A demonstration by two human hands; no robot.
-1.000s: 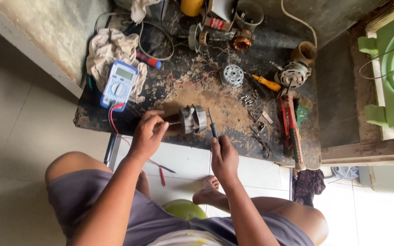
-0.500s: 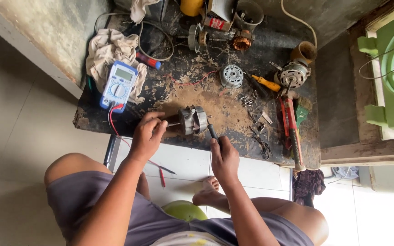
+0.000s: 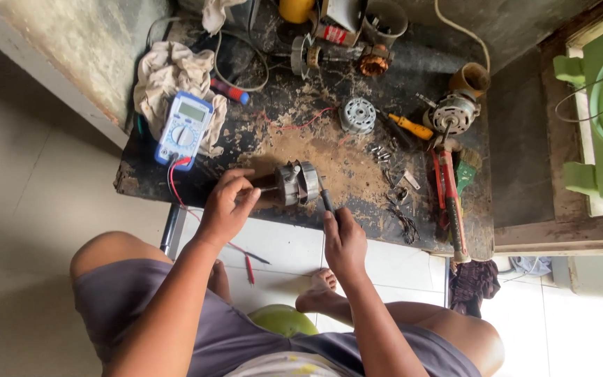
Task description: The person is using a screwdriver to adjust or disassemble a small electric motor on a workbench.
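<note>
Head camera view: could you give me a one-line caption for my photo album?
Seated at a cluttered workbench, the left hand steadies a small electric motor while the right hand holds a dark tool against it.

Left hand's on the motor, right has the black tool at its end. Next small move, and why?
Probably keep the left hand steady on the small motor and ease the black-handled tool in the right hand slightly further in. Its tip sits right at the casing edge; whether it has engaged anything is too small to tell.

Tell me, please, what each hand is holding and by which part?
The left hand grips the small motor by its shaft end; the right hand holds a dark tool by its handle.
</note>
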